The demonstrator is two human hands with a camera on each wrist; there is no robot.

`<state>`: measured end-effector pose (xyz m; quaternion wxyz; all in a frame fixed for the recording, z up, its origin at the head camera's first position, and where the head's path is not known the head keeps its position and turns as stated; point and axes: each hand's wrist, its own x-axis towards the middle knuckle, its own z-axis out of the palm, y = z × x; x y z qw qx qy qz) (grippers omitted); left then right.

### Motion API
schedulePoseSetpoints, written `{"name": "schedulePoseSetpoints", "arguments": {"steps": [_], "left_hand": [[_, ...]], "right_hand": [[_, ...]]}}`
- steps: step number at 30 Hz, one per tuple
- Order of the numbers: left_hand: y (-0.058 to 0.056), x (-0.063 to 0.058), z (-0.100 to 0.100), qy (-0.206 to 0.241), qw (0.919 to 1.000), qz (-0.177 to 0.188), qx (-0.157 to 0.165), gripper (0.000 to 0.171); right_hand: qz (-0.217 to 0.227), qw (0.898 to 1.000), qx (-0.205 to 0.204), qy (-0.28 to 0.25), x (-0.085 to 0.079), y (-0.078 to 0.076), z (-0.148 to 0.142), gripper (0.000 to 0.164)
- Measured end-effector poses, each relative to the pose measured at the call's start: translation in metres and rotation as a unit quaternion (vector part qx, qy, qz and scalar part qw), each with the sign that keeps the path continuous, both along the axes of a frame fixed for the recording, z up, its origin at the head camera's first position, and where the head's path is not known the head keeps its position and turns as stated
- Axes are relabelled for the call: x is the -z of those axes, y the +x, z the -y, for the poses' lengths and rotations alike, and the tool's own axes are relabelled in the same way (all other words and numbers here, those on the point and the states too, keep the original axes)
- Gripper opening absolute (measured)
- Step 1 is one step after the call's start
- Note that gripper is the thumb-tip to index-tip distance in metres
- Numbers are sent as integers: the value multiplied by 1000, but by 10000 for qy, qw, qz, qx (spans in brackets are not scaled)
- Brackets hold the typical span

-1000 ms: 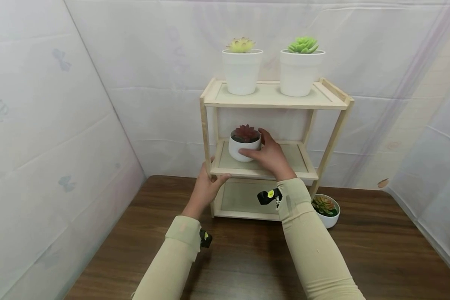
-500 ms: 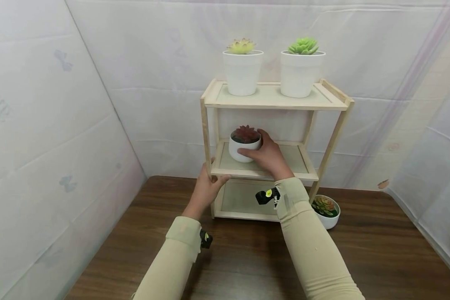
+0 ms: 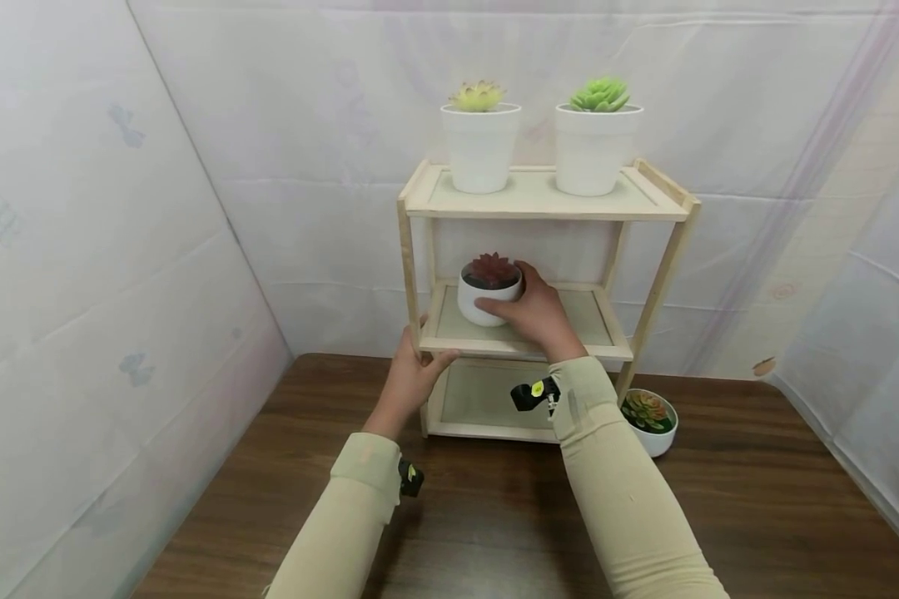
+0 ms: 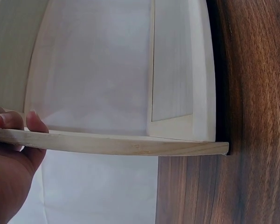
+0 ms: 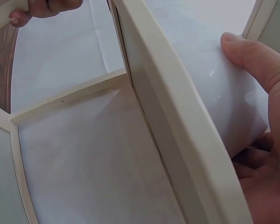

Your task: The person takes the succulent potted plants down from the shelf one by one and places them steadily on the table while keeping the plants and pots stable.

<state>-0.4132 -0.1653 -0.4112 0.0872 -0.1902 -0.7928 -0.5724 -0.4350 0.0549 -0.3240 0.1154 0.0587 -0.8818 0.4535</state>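
A potted succulent [image 3: 489,293], dark red in a round white pot, is on the left half of the middle shelf. My right hand [image 3: 535,312] grips its pot from the right, thumb across the front and fingers behind. The right wrist view shows the white pot [image 5: 228,88] between thumb and fingers, close over the shelf board. My left hand [image 3: 407,378] holds the front left post of the pale wooden shelf rack [image 3: 524,344], just at the middle shelf's level. In the left wrist view its fingers [image 4: 35,122] curl round the post [image 4: 130,144].
On the top shelf stand a yellow succulent [image 3: 481,150] and a green succulent [image 3: 598,150] in tall white pots. A low white bowl with a green-orange succulent [image 3: 650,420] sits on the dark wooden table [image 3: 479,516], right of the rack. White patterned cloth [image 3: 330,208] hangs behind.
Both hands keep their holds, and the red succulent stays in place on the middle shelf. The rack's right side has shifted very slightly left.
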Motion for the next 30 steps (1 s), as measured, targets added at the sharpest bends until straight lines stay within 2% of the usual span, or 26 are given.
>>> {"name": "schedulePoseSetpoints", "arguments": {"steps": [12,30], "left_hand": [[1,1,1,-149,9997,83,-184,91],[0,0,1,-82,9998,121,-99,94]], "right_hand": [[-101,9999,42,26,-1,11,-8,109],[-264,9996,97,69,-8,28,-24,109]]}}
